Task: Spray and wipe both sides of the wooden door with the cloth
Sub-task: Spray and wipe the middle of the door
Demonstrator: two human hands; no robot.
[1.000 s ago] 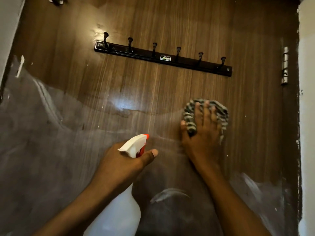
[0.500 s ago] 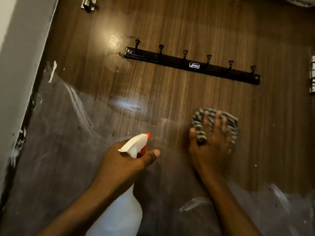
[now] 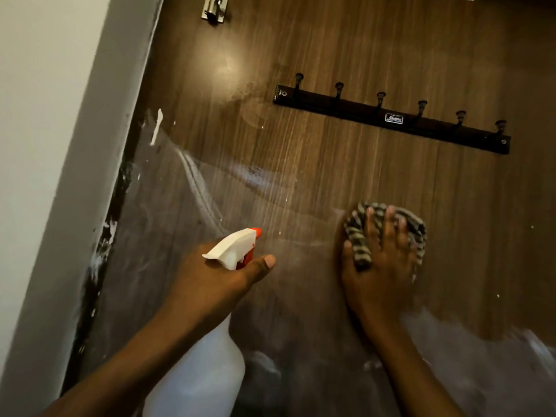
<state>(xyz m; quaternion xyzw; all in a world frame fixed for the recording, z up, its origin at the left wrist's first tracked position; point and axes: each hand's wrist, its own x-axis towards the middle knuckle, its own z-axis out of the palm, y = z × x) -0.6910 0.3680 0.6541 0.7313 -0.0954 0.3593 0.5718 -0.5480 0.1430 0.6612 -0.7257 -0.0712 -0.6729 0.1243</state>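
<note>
Head view, looking down along the wooden door (image 3: 361, 40). Left hand (image 3: 210, 284) grasps the neck of a white spray bottle (image 3: 204, 371), fingers wrapped round it, thumb extended to the right; the white trigger head with its red nozzle (image 3: 240, 245) is aimed at the door surface, a little apart from it. Right hand (image 3: 382, 266) lies over a bunched striped cloth (image 3: 358, 236), fingers spread across it, one fold caught between thumb and forefinger, pressing the cloth flat to the door. Cloth position: right of the bottle, below the black hook rail (image 3: 391, 118), well apart from it. Rail carries six hooks and a small label near its middle. Door surface above the hands shows clean brown grain with a glossy highlight; lower and left areas carry a cloudy grey film (image 3: 168, 221) with streaks. Metal latch (image 3: 214, 9) at the top edge. White wall (image 3: 45, 145) borders the door on the left, with a dark, chipped strip between them.
</note>
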